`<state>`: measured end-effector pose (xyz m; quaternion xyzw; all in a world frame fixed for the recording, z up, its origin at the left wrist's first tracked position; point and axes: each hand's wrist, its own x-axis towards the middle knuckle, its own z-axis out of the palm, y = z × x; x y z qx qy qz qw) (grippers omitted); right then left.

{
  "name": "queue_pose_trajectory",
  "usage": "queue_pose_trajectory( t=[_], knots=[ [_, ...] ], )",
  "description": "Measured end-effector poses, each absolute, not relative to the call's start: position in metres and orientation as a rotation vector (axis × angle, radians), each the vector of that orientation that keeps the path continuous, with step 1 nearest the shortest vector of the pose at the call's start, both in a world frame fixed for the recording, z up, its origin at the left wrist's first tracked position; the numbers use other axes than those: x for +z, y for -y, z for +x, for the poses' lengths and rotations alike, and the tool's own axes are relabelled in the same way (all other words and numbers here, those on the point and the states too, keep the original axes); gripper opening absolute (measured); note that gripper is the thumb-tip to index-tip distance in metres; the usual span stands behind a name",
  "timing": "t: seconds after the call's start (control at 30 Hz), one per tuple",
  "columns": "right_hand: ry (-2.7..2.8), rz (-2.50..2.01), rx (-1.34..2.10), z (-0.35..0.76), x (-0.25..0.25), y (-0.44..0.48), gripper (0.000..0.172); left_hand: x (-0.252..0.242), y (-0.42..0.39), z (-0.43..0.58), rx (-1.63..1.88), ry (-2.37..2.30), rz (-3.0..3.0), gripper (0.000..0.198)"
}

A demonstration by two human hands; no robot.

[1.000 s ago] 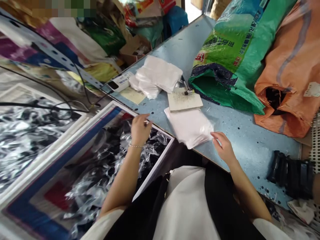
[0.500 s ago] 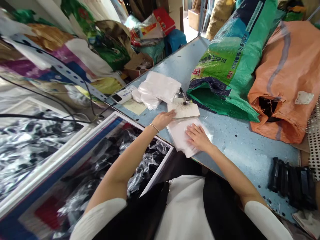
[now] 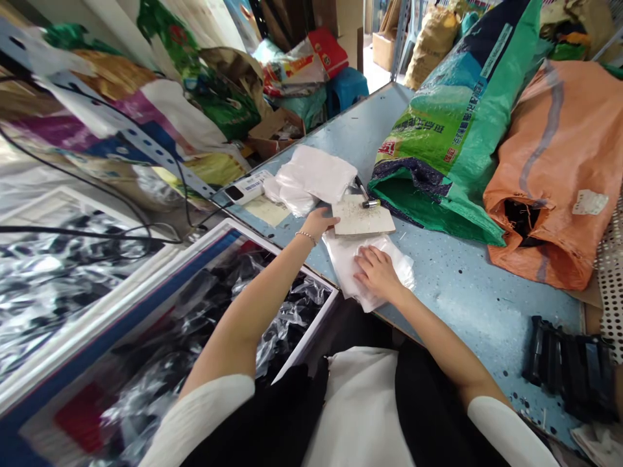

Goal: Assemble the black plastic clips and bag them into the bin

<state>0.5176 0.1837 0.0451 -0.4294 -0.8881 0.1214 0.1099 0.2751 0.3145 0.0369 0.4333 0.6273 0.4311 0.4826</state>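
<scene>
My right hand [image 3: 377, 274] rests flat on a folded clear-white plastic bag [image 3: 363, 269], pressing it against the bench. My left hand [image 3: 318, 223] lies palm down with its fingertips at the left edge of a pale speckled square board [image 3: 364, 218]. That board partly overlaps the top of the bag. A small hammer with a metal head [image 3: 370, 203] lies at the board's far corner. Beyond my left hand is a stack of white plastic bags [image 3: 311, 175].
The blue speckled workbench [image 3: 467, 298] holds a white power strip [image 3: 246, 187], a yellow paper [image 3: 265, 211] and black parts [image 3: 567, 370]. Green [image 3: 438, 136] and orange [image 3: 549, 188] woven sacks lie on it. Left of the bench stands a white-rimmed box of black plastic-wrapped goods [image 3: 272, 318].
My left hand has moved from over the box rim to the board's edge. My right hand has moved from the bag's right edge onto its top and pressed flat.
</scene>
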Motion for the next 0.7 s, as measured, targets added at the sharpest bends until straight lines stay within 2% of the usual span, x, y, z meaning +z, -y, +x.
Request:
queue_pose_trajectory(
  t=[0.2, 0.37, 0.53, 0.6, 0.7],
  knots=[
    [2.627, -1.325, 0.391, 0.496, 0.051, -0.190, 0.049, 0.058, -0.315, 0.283, 0.943, -1.579, 1.071, 0.041],
    [2.527, -1.260, 0.568, 0.501, 0.058, -0.175, 0.046, 0.066, -0.290, 0.287, 0.863, -1.780, 1.184, 0.047],
    [2.197, -1.240, 0.723, 0.587, 0.052, -0.151, 0.038, 0.076, -0.256, 0.296, 0.798, -2.041, 1.551, 0.061],
    [1.991, -1.364, 0.709, 0.637, 0.049, -0.151, 0.034, 0.076, -0.254, 0.313, 0.837, -1.935, 1.803, 0.055],
    [1.704, -1.589, 0.598, 0.710, 0.052, -0.161, 0.032, 0.073, -0.272, 0.364, 0.921, -1.489, 1.925, 0.046]
  ],
)
